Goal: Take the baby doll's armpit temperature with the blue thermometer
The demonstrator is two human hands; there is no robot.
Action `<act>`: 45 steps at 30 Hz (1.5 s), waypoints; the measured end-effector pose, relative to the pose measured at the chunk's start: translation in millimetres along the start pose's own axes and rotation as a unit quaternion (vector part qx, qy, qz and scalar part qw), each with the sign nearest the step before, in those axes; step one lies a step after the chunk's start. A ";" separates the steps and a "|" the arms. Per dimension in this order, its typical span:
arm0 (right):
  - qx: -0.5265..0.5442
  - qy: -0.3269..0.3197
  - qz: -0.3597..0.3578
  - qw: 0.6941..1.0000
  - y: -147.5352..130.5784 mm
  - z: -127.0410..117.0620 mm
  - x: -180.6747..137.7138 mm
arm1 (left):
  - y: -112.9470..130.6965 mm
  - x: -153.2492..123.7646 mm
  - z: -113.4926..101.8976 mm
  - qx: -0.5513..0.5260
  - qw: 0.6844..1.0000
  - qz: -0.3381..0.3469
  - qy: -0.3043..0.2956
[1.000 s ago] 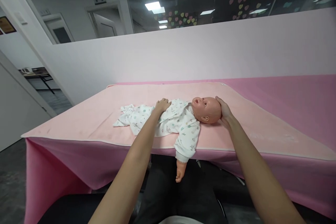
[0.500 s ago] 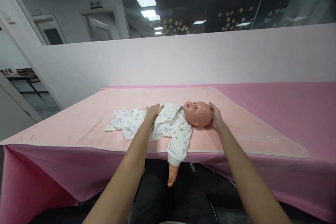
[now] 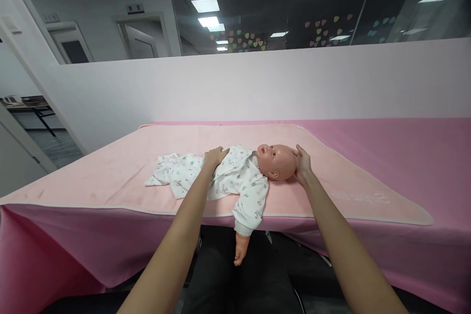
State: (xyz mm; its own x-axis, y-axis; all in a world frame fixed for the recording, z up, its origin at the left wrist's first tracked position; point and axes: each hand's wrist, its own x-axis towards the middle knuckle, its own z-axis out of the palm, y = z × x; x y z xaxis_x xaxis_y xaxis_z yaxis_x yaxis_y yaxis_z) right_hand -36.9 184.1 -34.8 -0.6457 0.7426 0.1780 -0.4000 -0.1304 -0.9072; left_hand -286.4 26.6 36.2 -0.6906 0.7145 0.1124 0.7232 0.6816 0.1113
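Note:
A baby doll [image 3: 239,179] in a white printed outfit lies on its back on a peach mat [image 3: 103,171], head to the right and legs to the left. My left hand [image 3: 216,157] grips it at the waist, thumb toward the belly and the other fingers partly hidden behind the body. At the crown of the bare doll head [image 3: 277,162], my right hand [image 3: 302,162] is cupped round it, some fingertips hidden. The doll's near arm [image 3: 250,208] hangs over the table's front edge, its small hand [image 3: 241,249] pointing down.
Under the mat is a pink tablecloth [image 3: 405,157] that drapes over the front edge. A white low wall [image 3: 257,83] with a glass panel above stands behind the table. My dark-clad legs [image 3: 235,279] are below the edge. Far left, a side table [image 3: 33,108] holds dark items.
The right hand's fingers have shifted slightly at the doll's crown, the index finger lifting a little. The left hand and doll stay nearly the same; the view has tilted slightly.

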 end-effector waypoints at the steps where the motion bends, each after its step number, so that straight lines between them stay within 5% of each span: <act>1: 0.003 -0.003 0.000 1.000 0.8 1.0 0.8 | 0.0 -0.2 -0.3 -0.001 1.000 0.000 0.001; 11: 0.160 -0.095 0.069 0.980 -3.2 13.7 -13.4 | 0.6 -2.4 -2.5 -0.012 1.000 -0.003 0.001; 17: 0.138 0.068 -0.012 0.988 10.2 -0.3 7.4 | 0.0 -0.7 -1.0 -0.007 1.000 -0.002 0.003; 24: 0.153 -0.053 0.047 0.986 10.4 10.3 0.5 | -0.2 -1.4 -1.4 -0.009 1.000 -0.001 0.004; 31: 0.147 0.049 -0.026 0.988 15.9 -5.1 12.2 | 0.0 -1.2 -0.5 -0.006 1.000 0.002 0.007; 39: 0.124 -0.005 0.021 0.992 20.3 -1.2 9.4 | 0.6 -1.9 -0.8 -0.010 1.000 0.001 0.002; 45: 0.111 0.101 -0.019 0.989 20.3 -10.2 17.6 | 0.4 -2.2 -1.1 -0.010 1.000 0.003 0.003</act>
State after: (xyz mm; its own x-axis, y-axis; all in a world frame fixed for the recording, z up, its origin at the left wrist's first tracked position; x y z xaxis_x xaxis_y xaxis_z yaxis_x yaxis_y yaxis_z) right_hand -49.8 201.2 -54.0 -0.4939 0.8625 0.1098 -0.5683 -0.2246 -0.7916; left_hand -284.6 25.1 37.1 -0.6869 0.7171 0.1184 0.7266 0.6746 0.1303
